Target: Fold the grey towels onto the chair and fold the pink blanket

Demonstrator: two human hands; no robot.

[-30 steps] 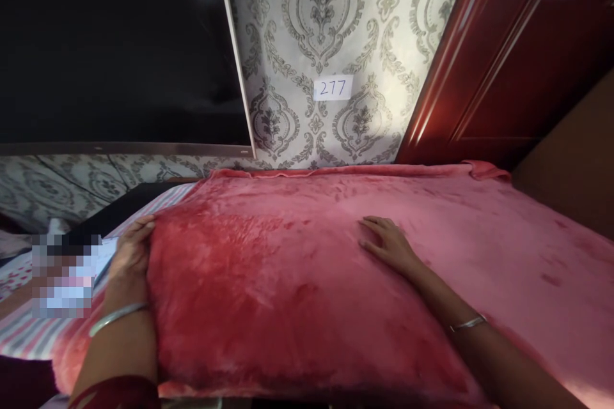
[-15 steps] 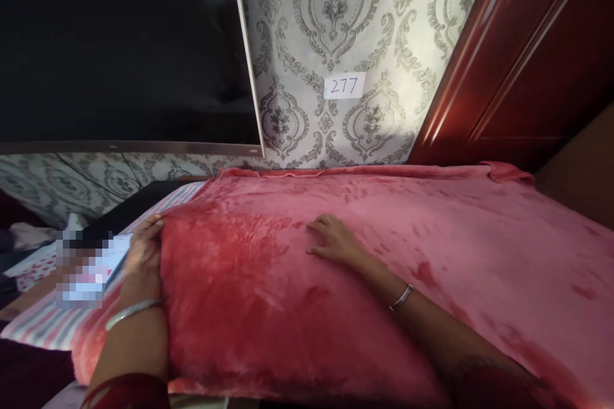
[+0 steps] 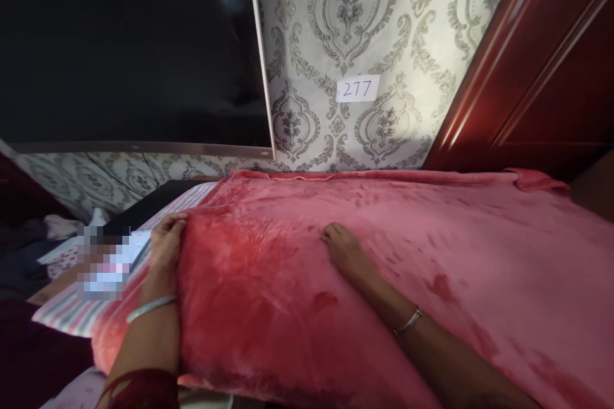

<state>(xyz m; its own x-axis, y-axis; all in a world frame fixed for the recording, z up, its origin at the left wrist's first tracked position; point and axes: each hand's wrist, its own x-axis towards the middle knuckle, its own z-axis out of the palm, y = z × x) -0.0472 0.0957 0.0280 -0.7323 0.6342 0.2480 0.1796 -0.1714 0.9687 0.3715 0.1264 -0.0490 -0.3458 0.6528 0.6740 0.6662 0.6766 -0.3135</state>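
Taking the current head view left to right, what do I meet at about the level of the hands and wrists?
Red-spotted white item → left hand at the edge of the red-pink blanket → right hand on the blanket → bracelet on the right wrist.

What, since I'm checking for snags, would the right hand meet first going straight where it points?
The right hand would likely meet more red blanket first, then its far edge; hand height is unclear.
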